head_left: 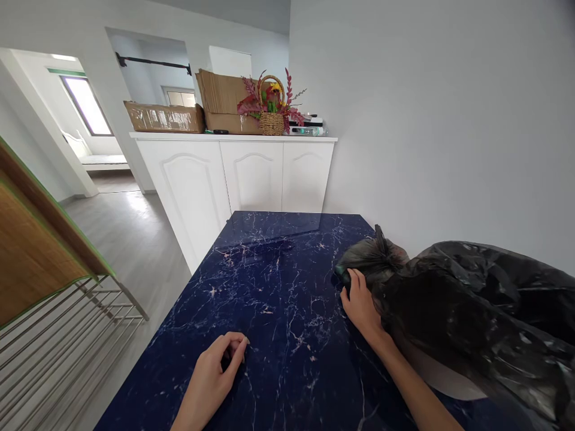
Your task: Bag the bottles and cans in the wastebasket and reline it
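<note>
A small tied black plastic bag (366,257), its knot standing up, lies at the right side of the dark blue marble-patterned table (278,299). My right hand (362,302) grips its near left edge, fingers bent over the plastic. Close beside my right forearm is a large, loose black plastic bag (458,305), crumpled and spread over the table's right side. Under its lower edge shows a pale, rounded surface (449,374) that I cannot identify. My left hand (215,371) rests over the near left part of the table, fingers curled toward the thumb and nothing visible in them.
Beyond the table stands a white cabinet (251,173) bearing cardboard boxes (164,117) and a wicker flower basket (272,124). A plain wall (431,120) borders the right side. At left are a metal rack (67,341) with a woven mat (40,245) and grey floor (135,227).
</note>
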### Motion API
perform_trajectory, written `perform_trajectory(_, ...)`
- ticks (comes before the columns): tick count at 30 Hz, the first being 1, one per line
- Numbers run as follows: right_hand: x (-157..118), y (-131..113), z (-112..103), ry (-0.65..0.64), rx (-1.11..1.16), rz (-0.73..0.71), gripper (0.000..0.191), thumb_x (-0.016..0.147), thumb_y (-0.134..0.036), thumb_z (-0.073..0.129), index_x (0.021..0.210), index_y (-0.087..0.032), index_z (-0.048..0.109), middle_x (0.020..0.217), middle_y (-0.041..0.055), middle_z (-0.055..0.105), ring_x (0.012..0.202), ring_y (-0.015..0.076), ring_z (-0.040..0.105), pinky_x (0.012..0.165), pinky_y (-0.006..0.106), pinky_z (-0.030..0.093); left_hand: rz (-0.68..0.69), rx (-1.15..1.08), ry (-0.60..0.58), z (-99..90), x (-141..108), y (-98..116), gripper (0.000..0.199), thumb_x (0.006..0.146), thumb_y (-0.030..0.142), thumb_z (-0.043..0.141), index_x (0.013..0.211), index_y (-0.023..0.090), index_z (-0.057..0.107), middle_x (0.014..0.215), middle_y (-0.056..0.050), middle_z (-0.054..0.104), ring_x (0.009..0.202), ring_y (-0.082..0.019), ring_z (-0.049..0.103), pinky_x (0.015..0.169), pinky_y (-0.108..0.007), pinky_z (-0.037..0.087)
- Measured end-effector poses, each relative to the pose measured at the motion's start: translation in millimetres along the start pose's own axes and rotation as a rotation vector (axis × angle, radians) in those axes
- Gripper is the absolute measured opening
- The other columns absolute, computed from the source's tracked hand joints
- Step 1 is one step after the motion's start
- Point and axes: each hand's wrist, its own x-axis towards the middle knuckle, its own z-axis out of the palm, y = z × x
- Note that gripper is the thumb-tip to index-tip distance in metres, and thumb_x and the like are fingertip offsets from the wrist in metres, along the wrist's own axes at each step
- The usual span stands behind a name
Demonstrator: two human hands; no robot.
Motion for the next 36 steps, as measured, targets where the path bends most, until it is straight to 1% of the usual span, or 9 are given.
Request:
perform_trajectory(7,-10.1,-13.9,-7.4,-0.049,-0.026,-0.024,0.053,0.106,-0.033,0.034,0.157,-0.021,0.041,0.15,0.0185,0.056,0.115,0.0332,0.072,0.082,0.04,0.061,-0.011,-0.01,-0.006,0.7,0.6,-1.3,0.046,0.098,0.068,0.053,0.097,0.027,0.074,0.079,-0.004,0.072,0.069,-0.023,0.063,0.068,-0.031,0.051)
perform_trajectory(12,-16.7,-34.4,-11.0,-0.105,-0.003,-0.097,0.051,0.107,-0.031,0.036,0.155,-0.021,0.045,0.15,0.0181,0.059,0.086,0.025,0.076,0.057,0.032,0.056,-0.013,-0.006,0.002,1.0,1.4,-0.9,0.045,0.098,0.067,0.054,0.097,0.027,0.074,0.077,-0.004,0.071,0.068,-0.023,0.064,0.065,-0.029,0.05)
perform_trajectory(15,-19.9,-51.5,-14.5,-0.162,0.044,-0.193,0.048,0.108,-0.031,0.037,0.154,-0.021,0.048,0.147,0.0171,0.061,0.072,0.0194,0.073,0.057,0.032,0.056,-0.022,-0.007,-0.004,0.5,1.8,-0.1,0.045,0.098,0.067,0.054,0.096,0.027,0.073,0.076,-0.004,0.07,0.068,-0.023,0.064,0.064,-0.029,0.049)
perform_trajectory(20,-27.9,-77.4,-25.8,-0.271,0.156,-0.385,0.047,0.107,-0.031,0.042,0.153,-0.026,0.051,0.143,0.0132,0.064,0.066,0.0142,0.07,0.062,0.03,0.058,-0.031,0.0,-0.014,0.6,2.2,0.2,0.047,0.098,0.069,0.053,0.099,0.027,0.073,0.076,-0.004,0.07,0.066,-0.023,0.062,0.062,-0.03,0.05)
perform_trajectory(23,-33.4,-87.7,-34.8,-0.345,0.268,-0.505,0.046,0.106,-0.03,0.045,0.151,-0.026,0.053,0.141,0.012,0.067,0.057,0.0112,0.064,0.06,0.029,0.055,-0.026,0.004,0.006,1.1,2.7,0.2,0.047,0.097,0.069,0.054,0.098,0.026,0.073,0.076,-0.004,0.071,0.067,-0.023,0.063,0.065,-0.03,0.052)
perform_trajectory(26,-37.0,-91.7,-42.7,-0.4,0.368,-0.551,0.043,0.107,-0.033,0.047,0.149,-0.027,0.055,0.138,0.0105,0.07,0.053,0.0097,0.059,0.06,0.029,0.054,-0.026,0.008,0.017,0.9,2.9,1.7,0.046,0.097,0.068,0.055,0.097,0.026,0.074,0.075,-0.003,0.07,0.067,-0.022,0.064,0.065,-0.029,0.051)
perform_trajectory(29,-36.6,-89.1,-45.6,-0.418,0.493,-0.496,0.043,0.107,-0.04,0.051,0.148,-0.028,0.054,0.147,0.0129,0.063,0.056,0.0098,0.06,0.061,0.03,0.054,-0.032,0.015,0.02,0.5,2.9,3.8,0.044,0.098,0.067,0.055,0.096,0.027,0.074,0.075,-0.003,0.071,0.067,-0.023,0.065,0.064,-0.029,0.051)
perform_trajectory(34,-29.3,-77.4,-37.5,-0.205,0.627,-0.168,0.04,0.111,-0.044,0.041,0.144,-0.026,0.056,0.153,0.0186,0.054,0.066,0.0134,0.063,0.063,0.034,0.056,-0.038,0.015,0.022,0.7,3.2,3.9,0.043,0.098,0.065,0.056,0.097,0.026,0.074,0.075,-0.003,0.071,0.067,-0.023,0.066,0.066,-0.029,0.052)
perform_trajectory(36,-27.4,-74.2,-33.7,-0.183,0.613,-0.09,0.042,0.112,-0.045,0.039,0.147,-0.026,0.053,0.156,0.0191,0.051,0.065,0.0141,0.063,0.062,0.035,0.057,-0.038,0.015,0.015,0.8,3.0,3.1,0.042,0.099,0.064,0.055,0.097,0.026,0.074,0.076,-0.002,0.071,0.068,-0.023,0.066,0.066,-0.029,0.051)
